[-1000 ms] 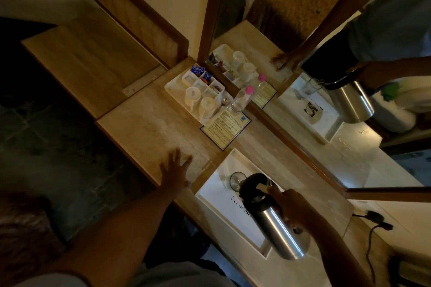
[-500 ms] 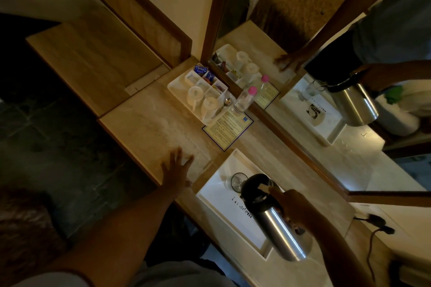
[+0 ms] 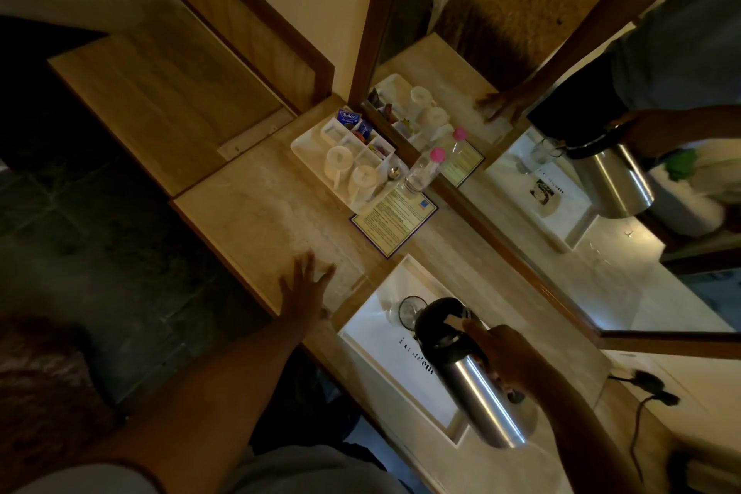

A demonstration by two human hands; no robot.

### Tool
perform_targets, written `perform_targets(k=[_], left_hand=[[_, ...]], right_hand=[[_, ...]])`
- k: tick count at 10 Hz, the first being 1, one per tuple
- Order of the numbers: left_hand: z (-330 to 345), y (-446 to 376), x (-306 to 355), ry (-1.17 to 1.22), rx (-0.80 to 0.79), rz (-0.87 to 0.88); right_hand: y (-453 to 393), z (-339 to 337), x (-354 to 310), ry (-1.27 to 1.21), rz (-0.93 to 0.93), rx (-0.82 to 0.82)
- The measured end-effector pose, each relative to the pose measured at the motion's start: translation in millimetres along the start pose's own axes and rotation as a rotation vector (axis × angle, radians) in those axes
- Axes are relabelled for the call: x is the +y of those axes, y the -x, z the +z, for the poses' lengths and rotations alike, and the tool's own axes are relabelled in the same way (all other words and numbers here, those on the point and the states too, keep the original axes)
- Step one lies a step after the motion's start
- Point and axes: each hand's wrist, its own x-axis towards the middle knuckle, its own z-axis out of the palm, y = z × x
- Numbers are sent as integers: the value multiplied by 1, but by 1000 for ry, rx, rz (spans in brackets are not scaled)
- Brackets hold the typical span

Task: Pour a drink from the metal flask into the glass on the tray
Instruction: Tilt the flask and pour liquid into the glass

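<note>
A steel flask (image 3: 479,393) with a black top hangs tilted over the white tray (image 3: 377,337), its spout aimed at the clear glass (image 3: 409,311) standing near the tray's far left corner. My right hand (image 3: 507,357) grips the flask's handle, thumb near the lid. The black top hides part of the glass, and any liquid stream is too dark to make out. My left hand (image 3: 306,287) lies flat on the stone counter, fingers spread, left of the tray and holding nothing.
Farther along the counter stands a white tea tray (image 3: 304,144) with two cups, sachets and a spoon. A pink-capped water bottle (image 3: 421,170) and a printed card (image 3: 395,219) sit beside it. A wall mirror (image 3: 601,213) runs along the back. A black cable (image 3: 645,397) lies at right.
The flask's top has edged slightly closer to the glass. My left hand has stayed on the counter.
</note>
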Motion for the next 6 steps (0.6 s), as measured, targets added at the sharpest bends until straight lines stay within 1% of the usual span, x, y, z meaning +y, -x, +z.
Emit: perform_targets(k=[2, 6], left_hand=[[0, 1, 0, 14, 0, 1], [1, 0, -2, 36, 6, 10]], right_hand=[[3, -1, -2, -15, -3, 1], [1, -3, 1, 36, -17, -3]])
